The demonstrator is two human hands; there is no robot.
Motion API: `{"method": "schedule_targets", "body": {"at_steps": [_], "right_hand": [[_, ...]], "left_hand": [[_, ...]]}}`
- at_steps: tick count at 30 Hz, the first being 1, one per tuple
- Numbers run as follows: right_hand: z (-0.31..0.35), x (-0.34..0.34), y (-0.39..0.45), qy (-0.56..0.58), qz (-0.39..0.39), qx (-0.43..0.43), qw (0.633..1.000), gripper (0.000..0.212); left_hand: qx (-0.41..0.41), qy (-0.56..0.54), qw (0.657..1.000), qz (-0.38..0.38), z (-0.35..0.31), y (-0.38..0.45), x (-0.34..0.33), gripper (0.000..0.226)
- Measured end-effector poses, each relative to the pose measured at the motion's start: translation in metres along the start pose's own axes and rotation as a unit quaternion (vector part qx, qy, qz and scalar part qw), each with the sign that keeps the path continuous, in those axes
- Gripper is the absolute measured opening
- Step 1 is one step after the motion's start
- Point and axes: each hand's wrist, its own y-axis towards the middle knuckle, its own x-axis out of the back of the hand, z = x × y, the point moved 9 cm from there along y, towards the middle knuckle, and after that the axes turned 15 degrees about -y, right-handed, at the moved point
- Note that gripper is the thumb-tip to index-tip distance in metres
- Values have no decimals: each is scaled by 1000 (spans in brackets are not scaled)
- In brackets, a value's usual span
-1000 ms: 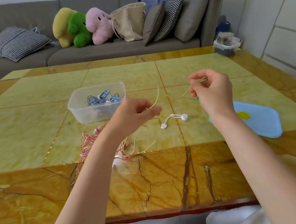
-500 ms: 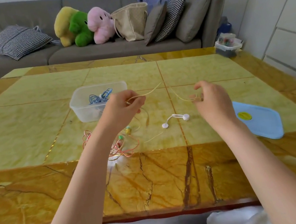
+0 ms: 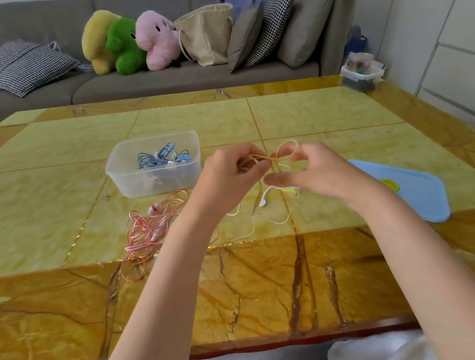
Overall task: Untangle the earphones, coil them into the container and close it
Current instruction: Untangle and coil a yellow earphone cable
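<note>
I am seeing the clear container (image 3: pixel 155 169) sitting open on the table (image 3: pixel 45 191), holding a coil of blue earphones (image 3: pixel 161 157). At its 6 o'clock, pink earphones (image 3: pixel 150 227) are lying tangled on the table, partly hidden by my left forearm. The blue lid (image 3: pixel 412 192) is lying flat at 3 o'clock from my hands, half covered by my right wrist. My left hand (image 3: pixel 229 175) is pinching the yellow earphones (image 3: pixel 283 152) with curled fingers, and my right hand (image 3: pixel 319 173) is pinching the same cord, a loop standing up between them. The rest of the cord is trailing down to the table beneath both hands.
</note>
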Motion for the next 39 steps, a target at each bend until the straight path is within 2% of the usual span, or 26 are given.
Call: {"method": "schedule_targets", "body": {"at_steps": [4,9,13,16,17,19,21,23,24,26,29,32,39], "right_hand": [[12,-4,4,124,-19,25,992,11],[-5,8,3,208,-75,-41,974,21],[-10,33,-2,269,-163,-28,949,21],[-27,43,-3,293,-222,-66,928,22],[-33,48,-4,257,-247,-80,931,21],[-35,54,-2,73,-255,-90,960,20],[-28,34,6,-109,-149,-72,980,22],[-22,2,6,-171,-18,-53,984,35],[-14,-9,4,-163,19,-29,986,47],[11,-15,2,-79,21,32,996,57],[29,-10,1,90,-16,65,994,29],[20,-9,2,219,-34,11,975,9],[1,24,0,223,-150,-13,963,15]], "left_hand": [[-9,-3,1000,-16,0,3,-3,7],[-3,-17,999,-50,2,5,5,18],[52,59,992,-104,19,2,19,17],[84,97,979,-156,30,-2,40,14],[92,92,979,-159,33,-4,44,14],[90,69,982,-151,34,-6,48,13],[72,38,987,-141,30,-8,48,13],[52,28,989,-138,22,-10,46,15],[38,31,989,-136,17,-10,44,15],[4,43,991,-126,3,-8,37,16],[-37,54,992,-103,-9,-4,26,18],[-50,63,991,-104,-6,-4,25,18],[17,92,992,-80,21,-5,31,11]]}}
